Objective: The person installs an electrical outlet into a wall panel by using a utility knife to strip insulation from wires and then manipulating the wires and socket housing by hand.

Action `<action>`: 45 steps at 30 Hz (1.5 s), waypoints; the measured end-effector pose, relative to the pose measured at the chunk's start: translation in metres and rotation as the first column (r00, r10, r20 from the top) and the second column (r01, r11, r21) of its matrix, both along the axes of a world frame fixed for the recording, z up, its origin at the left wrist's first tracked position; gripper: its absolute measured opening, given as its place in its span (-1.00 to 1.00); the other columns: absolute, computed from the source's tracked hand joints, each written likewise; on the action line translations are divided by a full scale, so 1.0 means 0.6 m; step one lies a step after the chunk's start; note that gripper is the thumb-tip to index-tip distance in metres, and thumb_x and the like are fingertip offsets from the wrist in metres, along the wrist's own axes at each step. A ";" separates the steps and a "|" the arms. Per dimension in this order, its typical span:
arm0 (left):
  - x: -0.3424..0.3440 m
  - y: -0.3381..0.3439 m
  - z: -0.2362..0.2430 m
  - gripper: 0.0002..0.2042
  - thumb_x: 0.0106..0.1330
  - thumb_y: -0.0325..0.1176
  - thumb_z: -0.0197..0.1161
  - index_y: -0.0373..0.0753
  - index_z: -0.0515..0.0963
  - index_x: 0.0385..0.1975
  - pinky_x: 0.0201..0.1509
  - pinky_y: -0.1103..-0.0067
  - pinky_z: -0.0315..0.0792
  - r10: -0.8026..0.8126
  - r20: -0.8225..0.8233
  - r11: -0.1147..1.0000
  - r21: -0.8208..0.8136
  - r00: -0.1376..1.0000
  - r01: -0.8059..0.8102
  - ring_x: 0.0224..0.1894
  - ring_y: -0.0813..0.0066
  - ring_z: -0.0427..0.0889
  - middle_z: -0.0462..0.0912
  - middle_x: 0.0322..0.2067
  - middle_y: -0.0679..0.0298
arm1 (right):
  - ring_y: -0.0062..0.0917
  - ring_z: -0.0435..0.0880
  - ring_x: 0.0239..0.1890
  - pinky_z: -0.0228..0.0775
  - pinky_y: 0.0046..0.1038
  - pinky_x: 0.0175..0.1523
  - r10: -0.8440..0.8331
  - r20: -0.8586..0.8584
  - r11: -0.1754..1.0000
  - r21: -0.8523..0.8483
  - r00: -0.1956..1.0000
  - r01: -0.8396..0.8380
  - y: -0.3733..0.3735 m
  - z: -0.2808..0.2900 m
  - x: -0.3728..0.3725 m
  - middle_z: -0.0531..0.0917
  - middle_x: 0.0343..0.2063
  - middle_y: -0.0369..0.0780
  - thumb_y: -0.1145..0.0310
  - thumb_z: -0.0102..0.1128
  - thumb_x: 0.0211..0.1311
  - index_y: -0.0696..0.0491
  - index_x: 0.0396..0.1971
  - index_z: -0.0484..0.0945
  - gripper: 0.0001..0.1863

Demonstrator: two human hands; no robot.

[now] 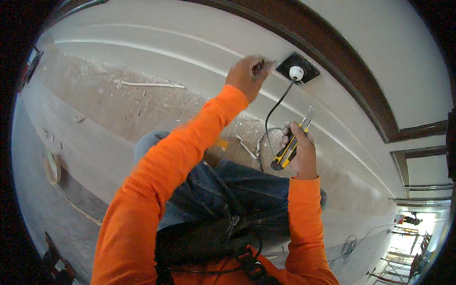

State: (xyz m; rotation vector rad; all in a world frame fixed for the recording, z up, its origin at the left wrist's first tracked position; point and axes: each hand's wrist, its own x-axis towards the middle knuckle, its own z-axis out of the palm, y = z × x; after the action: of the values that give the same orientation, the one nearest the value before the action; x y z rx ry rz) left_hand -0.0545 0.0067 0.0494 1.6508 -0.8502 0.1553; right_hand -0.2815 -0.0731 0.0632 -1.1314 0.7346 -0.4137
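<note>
My right hand is wrapped round a yellow and black utility knife, its blade out and pointing up toward the wall. Left of a black outlet plate, my left hand is raised against the white wall moulding with its fingers curled together. A small, pale, blurred bit shows at those fingertips; I cannot make out what it is. A round white plug sits in the plate, and its black cord hangs down between my hands to the floor.
Dark wood trim runs above the outlet. White strips and crumbs of debris lie on the dusty floor along the wall. A tape roll is at the left. Coiled cable and scaffolding stand farther off at the right.
</note>
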 end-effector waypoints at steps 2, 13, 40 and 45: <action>0.024 -0.017 0.013 -0.74 0.25 -0.25 0.30 -0.28 0.59 -0.18 -0.11 0.34 0.53 0.050 0.139 0.998 -0.034 0.989 -0.046 -0.24 0.08 0.67 0.68 -0.29 0.05 | -0.65 0.52 -0.47 0.43 -0.54 -0.36 0.025 -0.039 0.999 -0.027 0.999 -0.026 0.007 0.006 0.002 0.58 -0.40 -0.29 0.19 0.22 0.35 0.10 -0.19 0.55 -0.73; 0.008 -0.069 0.050 -0.81 0.29 -0.20 0.24 -0.15 0.63 -0.25 -0.14 0.30 0.55 0.157 0.272 0.984 0.037 0.949 -0.173 -0.22 0.11 0.68 0.69 -0.25 0.19 | -0.65 0.53 -0.48 0.41 -0.56 -0.37 0.086 -0.024 0.996 -0.035 0.996 -0.087 0.012 0.009 0.002 0.59 -0.41 -0.29 0.23 0.20 0.37 0.12 -0.19 0.55 -0.75; 0.013 -0.061 -0.080 -0.81 0.35 -0.28 0.20 -0.20 0.50 -0.15 -0.16 0.23 0.54 0.161 0.371 0.976 0.079 0.914 -0.204 -0.20 -0.02 0.65 0.62 -0.19 0.10 | -0.65 0.52 -0.60 0.41 -0.57 -0.51 0.083 -0.032 0.993 -0.086 0.996 -0.085 0.019 0.007 0.018 0.56 -0.56 -0.33 0.22 0.17 0.38 0.07 -0.27 0.53 -0.79; 0.000 -0.052 -0.026 -0.80 0.34 -0.30 0.18 -0.18 0.47 -0.11 -0.13 0.23 0.54 0.132 0.239 0.990 -0.076 0.962 -0.117 -0.16 -0.01 0.63 0.61 -0.18 0.10 | -0.67 0.52 -0.53 0.41 -0.58 -0.43 0.025 -0.061 0.996 -0.085 0.998 -0.030 0.017 0.009 0.002 0.58 -0.47 -0.30 0.22 0.22 0.35 0.10 -0.22 0.55 -0.76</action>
State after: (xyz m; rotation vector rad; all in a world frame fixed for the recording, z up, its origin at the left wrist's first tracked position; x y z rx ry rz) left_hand -0.0547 -0.0247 0.0341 1.6492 -0.9154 0.4760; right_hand -0.2805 -0.0631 0.0688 -1.2377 0.7581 -0.3925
